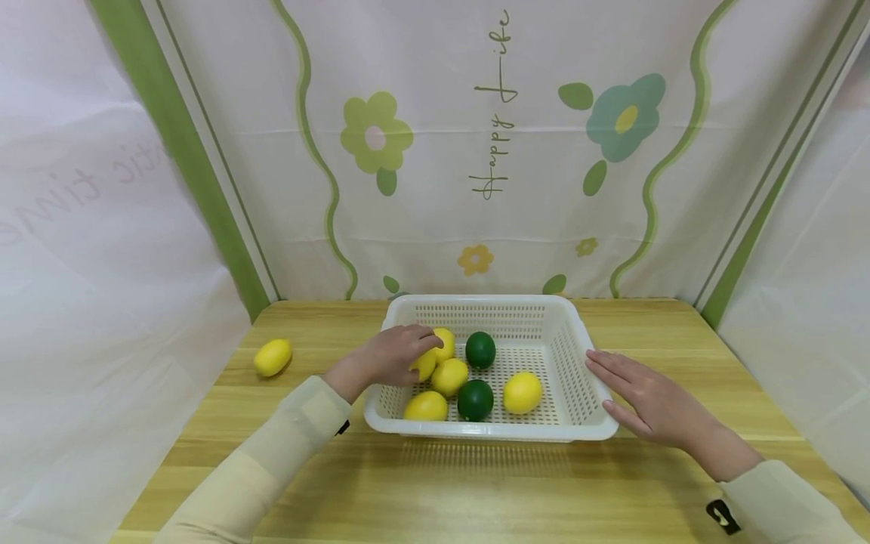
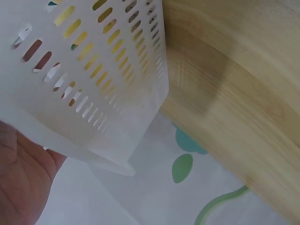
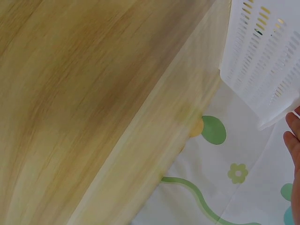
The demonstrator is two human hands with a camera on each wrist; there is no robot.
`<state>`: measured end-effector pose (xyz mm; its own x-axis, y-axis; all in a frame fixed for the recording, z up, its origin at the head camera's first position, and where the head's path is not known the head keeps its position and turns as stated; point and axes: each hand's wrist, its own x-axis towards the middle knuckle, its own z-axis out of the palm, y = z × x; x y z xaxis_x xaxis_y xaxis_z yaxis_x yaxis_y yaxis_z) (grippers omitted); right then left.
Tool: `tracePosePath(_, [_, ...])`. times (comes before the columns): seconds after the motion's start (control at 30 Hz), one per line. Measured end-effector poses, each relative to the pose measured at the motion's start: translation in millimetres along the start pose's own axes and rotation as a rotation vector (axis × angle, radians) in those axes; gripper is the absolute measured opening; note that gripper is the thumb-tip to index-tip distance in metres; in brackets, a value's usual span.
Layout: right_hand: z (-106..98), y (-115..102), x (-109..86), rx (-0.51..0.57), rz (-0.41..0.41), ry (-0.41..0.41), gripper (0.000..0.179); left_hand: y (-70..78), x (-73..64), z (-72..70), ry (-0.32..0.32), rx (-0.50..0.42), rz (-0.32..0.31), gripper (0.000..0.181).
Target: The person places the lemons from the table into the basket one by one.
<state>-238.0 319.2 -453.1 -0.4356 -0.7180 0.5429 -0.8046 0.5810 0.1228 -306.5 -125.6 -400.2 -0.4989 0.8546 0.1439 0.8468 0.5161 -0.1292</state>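
Observation:
A white perforated plastic basket (image 1: 485,431) holds several yellow lemons and two dark green, rounded fruits. My left hand (image 1: 390,355) reaches over the basket's left rim, its fingers and thumb bent around a lemon (image 1: 425,366). Close to that hand lie more lemons (image 1: 449,377), next to the green fruits (image 1: 475,400). Another lemon (image 1: 522,393) sits apart toward the basket's right side. Against the right rim rest the extended fingertips of my right hand (image 1: 655,404). In the left wrist view, the palm (image 2: 23,178) shows beyond the rim, while the fingertips are hidden.
One loose lemon (image 1: 273,357) lies on the wooden table (image 1: 462,499), left of the basket. Behind the table hangs a white curtain (image 1: 435,211) with printed flowers, and more white cloth (image 1: 809,287) encloses the sides.

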Motion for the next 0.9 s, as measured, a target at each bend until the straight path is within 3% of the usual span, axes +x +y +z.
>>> tracePosePath(0.33, [-0.8,-1.2,1.3,0.005,0.0,0.005,0.061,-3.9,-3.4,-0.3,0.036,0.008,0.018,0.049])
tracePosePath(0.63, [-0.8,-0.7,0.7,0.003,0.003,0.004,0.061,-3.7,-5.7,-2.1,0.043,0.007,-0.006,0.049])
tracePosePath(0.9, [-0.4,0.3,0.2,-0.001,-0.001,0.01,0.061,-2.9,-8.1,-9.6,0.054,0.009,-0.003,0.049])
